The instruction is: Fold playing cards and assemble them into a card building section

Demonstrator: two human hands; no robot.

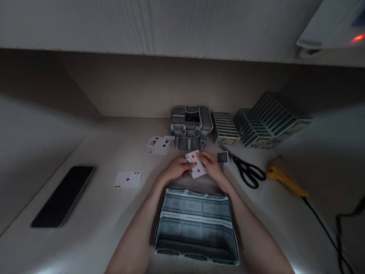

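Both my hands meet over the middle of the desk, holding a face-up red diamonds card point(196, 164) between them. My left hand point(177, 169) pinches its left side and my right hand point(212, 164) grips its right side. Just in front of my wrists lies a large panel point(196, 224) made of joined face-down cards. Behind the hands stands a box-like structure point(190, 123) built from cards, with a flat strip of cards point(188, 143) at its foot.
Loose face-up cards point(159, 145) lie left of the structure, and a red ace point(127, 179) lies further left. A dark phone point(64, 196) is at far left. Scissors point(249, 173), a yellow glue gun point(285, 180) with cord, and fanned card rows point(265, 121) sit right.
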